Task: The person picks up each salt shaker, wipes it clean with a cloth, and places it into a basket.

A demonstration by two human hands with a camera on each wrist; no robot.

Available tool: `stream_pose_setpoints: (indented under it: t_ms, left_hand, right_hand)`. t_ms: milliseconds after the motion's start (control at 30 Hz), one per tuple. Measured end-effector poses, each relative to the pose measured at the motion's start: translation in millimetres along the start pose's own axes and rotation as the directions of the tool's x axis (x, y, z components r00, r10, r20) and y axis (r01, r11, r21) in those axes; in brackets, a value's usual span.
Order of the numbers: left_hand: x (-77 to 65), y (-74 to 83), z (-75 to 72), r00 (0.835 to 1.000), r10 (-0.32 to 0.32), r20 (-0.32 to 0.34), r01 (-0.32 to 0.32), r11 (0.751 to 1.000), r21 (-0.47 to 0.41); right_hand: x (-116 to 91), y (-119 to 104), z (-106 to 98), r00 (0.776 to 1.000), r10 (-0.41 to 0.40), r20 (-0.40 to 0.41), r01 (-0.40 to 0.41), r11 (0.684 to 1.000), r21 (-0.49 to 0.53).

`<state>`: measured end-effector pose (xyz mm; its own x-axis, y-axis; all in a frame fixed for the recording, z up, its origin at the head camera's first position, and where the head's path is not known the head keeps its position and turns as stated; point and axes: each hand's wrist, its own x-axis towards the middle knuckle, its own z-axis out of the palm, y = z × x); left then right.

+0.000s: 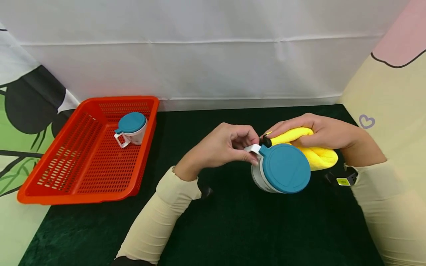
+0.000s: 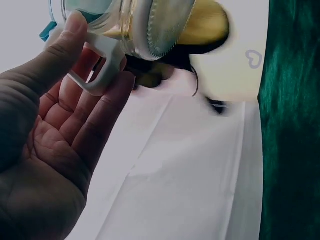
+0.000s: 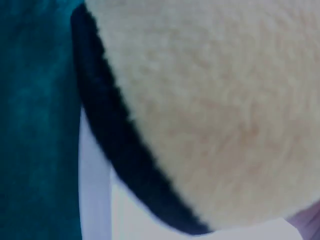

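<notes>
My left hand (image 1: 229, 144) pinches the white handle (image 2: 112, 55) of a clear jar with a flat blue lid (image 1: 286, 168), thumb on one side and fingers on the other. The jar is tilted above the dark green tabletop, lid toward the head camera. A folded yellow cloth (image 1: 319, 157) with black edging is gripped in my right hand (image 1: 319, 129), right against the jar's far side. In the right wrist view the fuzzy cloth (image 3: 210, 110) fills most of the picture and hides nearly all of that hand.
A red perforated plastic basket (image 1: 91, 173) stands at the left. Inside it, near the back right corner, sits a second blue-lidded jar (image 1: 132, 123) with a white handle. White sheeting (image 1: 213, 70) hangs behind the dark green tabletop (image 1: 266, 229), and printed panels flank both sides.
</notes>
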<state>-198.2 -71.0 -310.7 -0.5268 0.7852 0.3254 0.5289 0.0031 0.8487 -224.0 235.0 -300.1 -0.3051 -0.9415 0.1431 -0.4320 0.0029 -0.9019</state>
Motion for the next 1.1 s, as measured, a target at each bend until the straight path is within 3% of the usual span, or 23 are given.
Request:
stream_pose_setpoints:
  t_ms: [133, 367, 567, 667, 800, 967, 1100]
  left_hand:
    - [-0.5, -1.3, -0.5, 1.0, -0.003, -0.001, 0.003, 1.0, -0.008]
    - [-4.8, -4.9, -5.2, 0.998, 0.016, -0.062, -0.016, 1.0, 0.013]
    - [-5.9, -5.5, -6.3, 0.998, 0.018, -0.063, -0.018, 1.0, 0.01]
    - [-6.3, -8.6, -6.5, 0.998, 0.012, -0.064, -0.012, 1.0, 0.0]
    - [-6.7, -7.7, -8.5, 0.994, 0.05, -0.094, -0.048, 0.999, 0.023]
    - [-7.9, -9.4, -6.4, 0.993, 0.076, -0.092, -0.071, 0.996, 0.054]
    - [-8.2, -15.7, -3.2, 0.996, 0.052, -0.077, -0.048, 0.997, 0.057]
  right_hand:
    - [3, 10, 7, 0.994, 0.105, 0.015, -0.106, 0.991, 0.079]
    - [-9, -5, 2, 0.992, 0.066, -0.11, -0.052, 0.99, 0.127]
    - [-4, 14, 18, 0.979, 0.145, -0.146, -0.109, 0.967, 0.23]
    - [-6, 8, 17, 0.976, 0.093, -0.195, -0.05, 0.975, 0.215]
    - [-7, -8, 11, 0.966, 0.039, -0.255, 0.01, 0.982, 0.188]
    - [0, -2, 18, 0.948, 0.151, -0.279, -0.122, 0.985, 0.119]
    - [-1, -8, 20, 0.937, 0.119, -0.328, -0.138, 0.99, -0.036]
